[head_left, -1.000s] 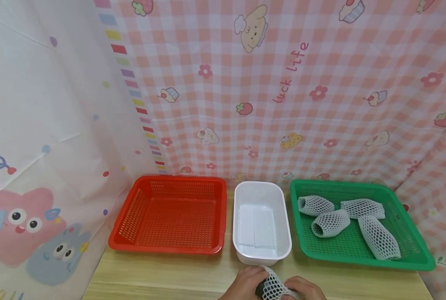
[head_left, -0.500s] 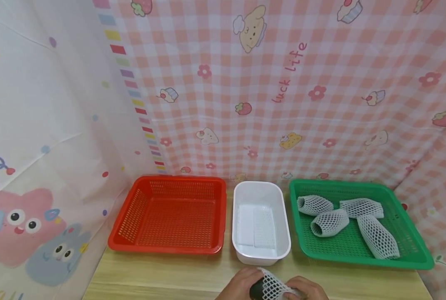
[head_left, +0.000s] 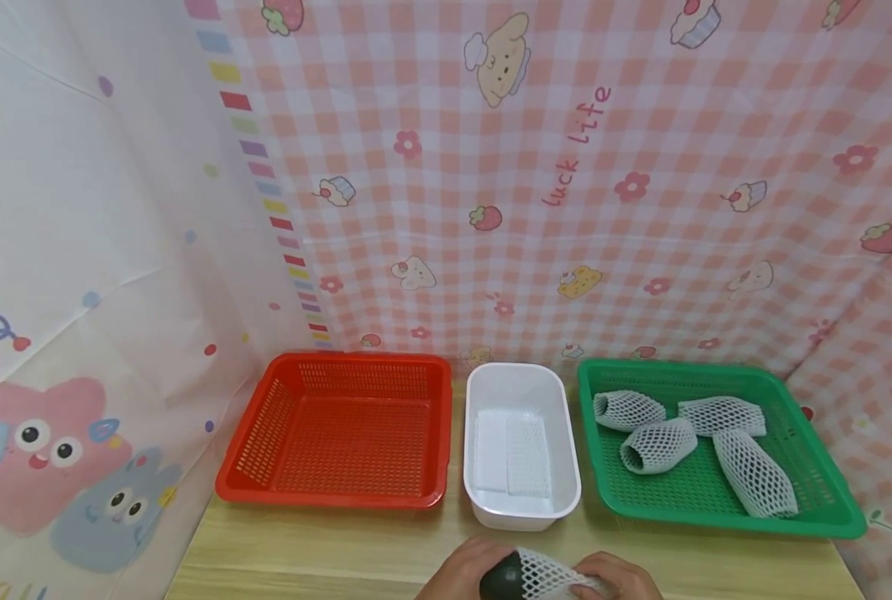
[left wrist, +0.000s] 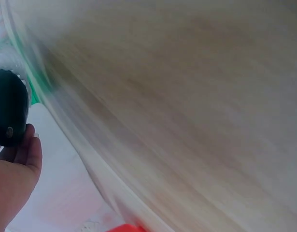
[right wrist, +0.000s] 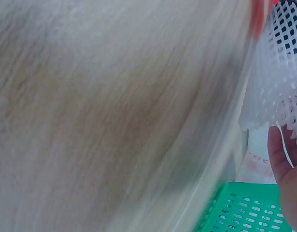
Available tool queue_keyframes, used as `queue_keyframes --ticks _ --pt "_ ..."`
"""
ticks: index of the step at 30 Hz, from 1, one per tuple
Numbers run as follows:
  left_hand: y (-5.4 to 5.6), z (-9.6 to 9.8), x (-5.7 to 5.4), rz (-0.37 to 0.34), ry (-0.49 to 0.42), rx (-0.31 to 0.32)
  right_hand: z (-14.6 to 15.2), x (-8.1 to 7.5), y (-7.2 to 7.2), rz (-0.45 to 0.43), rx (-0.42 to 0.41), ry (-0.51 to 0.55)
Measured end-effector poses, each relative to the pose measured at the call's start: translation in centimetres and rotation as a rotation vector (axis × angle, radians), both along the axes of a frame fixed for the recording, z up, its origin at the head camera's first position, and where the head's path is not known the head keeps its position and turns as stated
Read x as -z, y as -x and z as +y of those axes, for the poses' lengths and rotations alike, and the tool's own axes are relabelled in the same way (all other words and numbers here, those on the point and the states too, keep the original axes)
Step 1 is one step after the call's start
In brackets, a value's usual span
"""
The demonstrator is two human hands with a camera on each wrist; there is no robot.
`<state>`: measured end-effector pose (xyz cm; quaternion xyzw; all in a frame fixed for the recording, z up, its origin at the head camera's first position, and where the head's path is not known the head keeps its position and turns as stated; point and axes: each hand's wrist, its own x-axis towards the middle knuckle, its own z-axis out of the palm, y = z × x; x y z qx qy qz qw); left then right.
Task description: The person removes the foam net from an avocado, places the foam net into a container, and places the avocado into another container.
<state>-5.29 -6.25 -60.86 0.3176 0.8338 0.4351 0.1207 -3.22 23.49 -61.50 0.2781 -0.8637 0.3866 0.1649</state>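
Observation:
A dark green, smooth avocado (head_left: 502, 579) lies at the bottom edge of the head view, its left end bare. My left hand (head_left: 461, 575) grips that end; in the left wrist view the fingers curl under the avocado (left wrist: 9, 108), where a small stem scar shows. Over its right part sits a white foam fruit net (head_left: 540, 577). My right hand (head_left: 617, 575) pinches the net's loose right end, and the right wrist view has the net (right wrist: 283, 72) stretched above the fingers. Parts of both hands are cut off by the frame.
A red basket (head_left: 356, 502) stands at the left on the wooden table (head_left: 303, 542). In the middle is a white tub (head_left: 523, 521) with a bumpy bottom. At right, a green basket (head_left: 724, 525) holds several items in white foam nets (head_left: 755, 473). A checked curtain (head_left: 446, 208) hangs behind.
More of the avocado's dark end has come out of the net on the left. My left hand has moved left with it, while my right hand keeps hold of the net's end.

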Motion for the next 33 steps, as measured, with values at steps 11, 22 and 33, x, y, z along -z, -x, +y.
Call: queue_keyframes --ticks 11,22,33 --pt "-0.6 -1.1 -0.5 -0.001 -0.042 -0.063 0.2 -0.7 -0.4 -0.013 0.038 -0.009" --pt "-1.0 -2.3 -0.9 0.184 -0.091 -0.091 -0.3 -2.6 -0.7 0.001 0.037 0.022" --pt "-1.6 -3.1 -2.2 0.219 -0.058 -0.205 -0.5 -5.0 -0.9 0.034 0.090 0.046"
